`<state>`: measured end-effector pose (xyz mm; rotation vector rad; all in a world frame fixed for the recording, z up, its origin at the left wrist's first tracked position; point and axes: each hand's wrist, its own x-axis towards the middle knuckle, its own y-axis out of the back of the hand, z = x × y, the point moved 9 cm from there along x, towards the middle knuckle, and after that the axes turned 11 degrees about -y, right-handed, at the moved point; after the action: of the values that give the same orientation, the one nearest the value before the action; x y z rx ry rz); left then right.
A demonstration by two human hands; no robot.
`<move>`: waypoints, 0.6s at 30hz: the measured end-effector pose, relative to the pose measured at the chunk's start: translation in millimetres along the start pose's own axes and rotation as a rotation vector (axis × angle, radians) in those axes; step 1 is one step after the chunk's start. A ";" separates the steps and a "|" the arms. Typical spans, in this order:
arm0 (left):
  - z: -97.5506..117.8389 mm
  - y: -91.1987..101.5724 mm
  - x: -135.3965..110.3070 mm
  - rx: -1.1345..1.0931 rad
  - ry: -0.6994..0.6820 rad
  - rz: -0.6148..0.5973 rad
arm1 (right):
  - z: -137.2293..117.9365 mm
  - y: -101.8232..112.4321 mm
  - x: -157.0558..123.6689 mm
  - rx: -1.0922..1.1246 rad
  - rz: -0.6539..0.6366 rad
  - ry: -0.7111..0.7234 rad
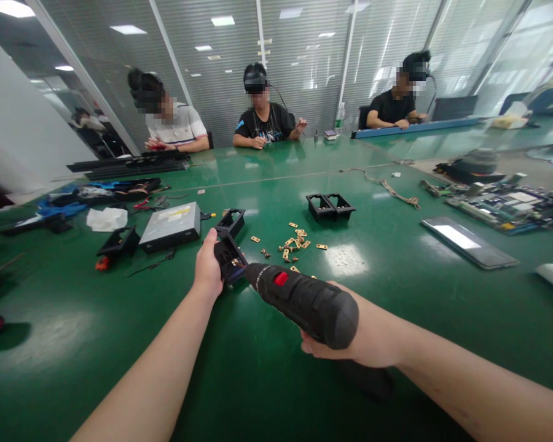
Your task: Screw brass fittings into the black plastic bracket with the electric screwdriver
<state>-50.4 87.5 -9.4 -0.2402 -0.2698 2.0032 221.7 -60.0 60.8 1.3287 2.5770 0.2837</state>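
Observation:
My left hand (pixel 208 265) is closed around the side of a black plastic frame (pixel 230 236) with two openings, tilted above the green table. A black cordless drill (pixel 299 301) with a red switch is gripped in my right hand (pixel 345 334), whose fingers are partly hidden behind the tool. The drill's tip reaches into the frame's nearer opening, close to a small brass-coloured piece (pixel 235 262). Past the drill lie several brass plates (pixel 299 233) and loose screws (pixel 286 248). A second black double frame (pixel 330 207) stands farther back.
To the left are a silver disc drive (pixel 171 226), another black frame (pixel 118 241) and a white tissue (pixel 107 218). A flat grey device (pixel 467 240), circuit boards (pixel 518 199) and a cord (pixel 399 194) lie right. Three people sit across the green table (pixel 120 368).

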 end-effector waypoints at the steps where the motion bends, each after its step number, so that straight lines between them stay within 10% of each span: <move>1: 0.2 -0.3 0.2 0.004 -0.003 -0.005 | -2.6 -0.1 -2.0 0.027 -0.006 -0.016; 18: -4.6 2.8 8.2 0.014 -0.030 -0.029 | -4.2 -1.8 -4.6 0.036 -0.014 -0.029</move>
<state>-55.0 94.1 -15.0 -0.1965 -0.2774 1.9805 221.8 -65.0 64.8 1.3169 2.5782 0.2153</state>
